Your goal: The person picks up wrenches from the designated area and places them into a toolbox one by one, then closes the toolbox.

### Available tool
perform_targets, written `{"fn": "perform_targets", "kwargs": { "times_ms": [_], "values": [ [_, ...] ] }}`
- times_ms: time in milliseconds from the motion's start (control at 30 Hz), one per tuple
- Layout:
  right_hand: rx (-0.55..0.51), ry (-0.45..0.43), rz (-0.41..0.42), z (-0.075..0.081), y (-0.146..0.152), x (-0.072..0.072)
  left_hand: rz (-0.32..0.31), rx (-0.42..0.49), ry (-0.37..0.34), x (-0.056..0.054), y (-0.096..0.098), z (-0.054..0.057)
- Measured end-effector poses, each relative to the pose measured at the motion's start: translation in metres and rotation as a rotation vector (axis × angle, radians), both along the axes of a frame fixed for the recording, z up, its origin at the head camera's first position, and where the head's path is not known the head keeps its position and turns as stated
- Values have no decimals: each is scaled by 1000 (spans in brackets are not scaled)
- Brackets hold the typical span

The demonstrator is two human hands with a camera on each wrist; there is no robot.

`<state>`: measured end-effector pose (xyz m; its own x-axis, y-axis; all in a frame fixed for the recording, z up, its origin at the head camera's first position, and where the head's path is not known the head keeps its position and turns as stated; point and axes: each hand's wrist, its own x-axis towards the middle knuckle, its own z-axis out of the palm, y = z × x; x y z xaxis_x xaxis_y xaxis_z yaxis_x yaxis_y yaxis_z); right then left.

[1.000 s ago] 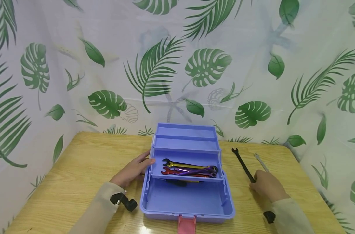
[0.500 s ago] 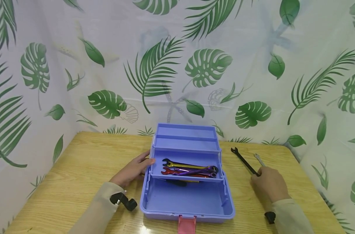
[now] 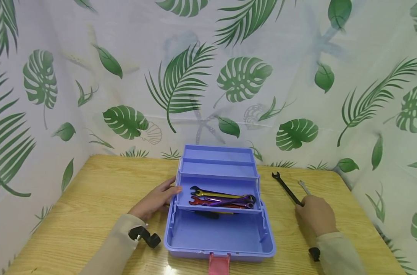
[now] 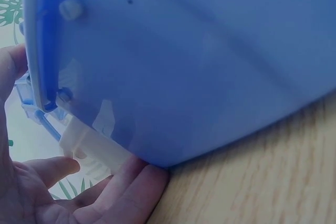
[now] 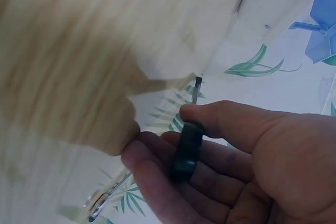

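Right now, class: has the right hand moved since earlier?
Yes, slightly: in the head view, the right hand covers more of the silver wrench, having shifted toward its far end.

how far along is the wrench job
Done, it seems: several wrenches lie in the tray. In hand: the right hand holds the black wrench; the left hand touches the box. Remaining, if packing is the aim: the black wrench itself and the silver wrench lying on the table.

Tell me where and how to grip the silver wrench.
I'd pinch the silver wrench by its slim shaft, just behind the open end, from above: it seems to lie flat, and the right hand hides its near part in the head view.
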<state>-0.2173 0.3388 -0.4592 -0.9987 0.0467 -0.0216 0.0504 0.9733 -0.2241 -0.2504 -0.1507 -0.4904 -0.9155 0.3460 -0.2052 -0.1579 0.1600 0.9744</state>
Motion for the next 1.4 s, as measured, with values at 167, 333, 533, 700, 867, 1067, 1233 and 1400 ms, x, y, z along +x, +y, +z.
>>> {"fn": "perform_targets", "kwargs": {
  "times_ms": [167, 333, 533, 700, 867, 1067, 1233, 1400],
  "values": [
    [30, 1, -10, 3, -7, 1, -1, 9, 0, 0, 0, 0],
    [29, 9, -9, 6, -10, 2, -4, 3, 3, -1, -1, 1],
    [-6, -17, -35, 3, -5, 0, -8, 8, -6, -1, -1, 1],
    [-46, 14, -50, -3, 3, 0, -17, 10, 2, -1, 0, 1],
    [-43, 78, -31, -5, 6, -1, -14, 8, 2, -1, 0, 0],
    [-37, 76, 16, -2, 3, -4, -13, 16, -3, -1, -1, 0],
    [-35, 95, 17, -2, 3, -3, -9, 20, -10, 0, -1, 0],
    [-44, 93, 19, -5, 2, -1, -10, 21, -8, 0, -1, -1]
  ]
}}
